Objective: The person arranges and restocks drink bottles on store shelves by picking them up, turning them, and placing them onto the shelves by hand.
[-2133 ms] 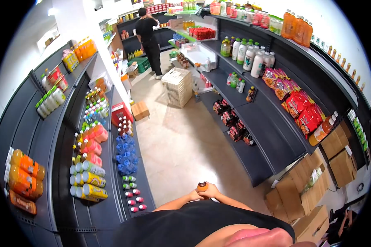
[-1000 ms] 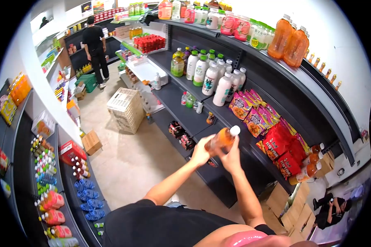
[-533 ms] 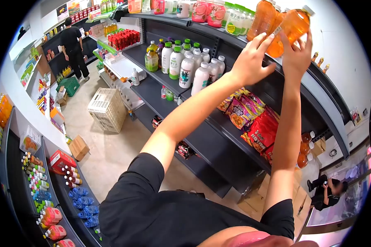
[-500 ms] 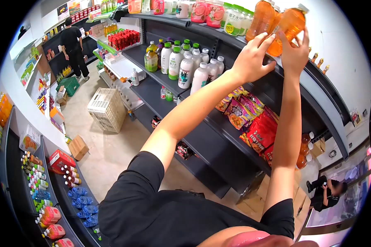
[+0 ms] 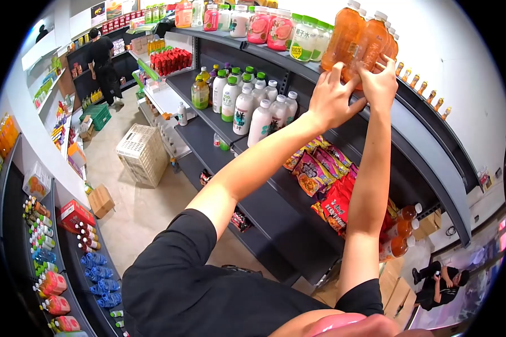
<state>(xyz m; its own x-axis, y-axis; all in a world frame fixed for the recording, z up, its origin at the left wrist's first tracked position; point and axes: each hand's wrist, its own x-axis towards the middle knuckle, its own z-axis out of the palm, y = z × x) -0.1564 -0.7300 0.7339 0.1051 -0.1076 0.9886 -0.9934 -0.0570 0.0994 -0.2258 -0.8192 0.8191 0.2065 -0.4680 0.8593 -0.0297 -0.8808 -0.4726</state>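
Observation:
Both my hands are raised to the top shelf at the upper right. My left hand touches the lower part of a large orange bottle, its fingers spread. Beside it, my right hand has its fingers around the base of another orange bottle. Both bottles stand upright in a group of similar ones. Left of them are green-capped bottles and pink-labelled bottles. White bottles and snack packets sit on the shelf below.
A white crate and a carton are on the floor. One person stands at the back shelves; another person is at the lower right. Stocked shelves run along the left. Open cartons lie below the right shelf.
The orange bottle at my right hand was tilted and now stands upright with the others. My hands have come slightly down and left in view. The person at the back has shifted a little.

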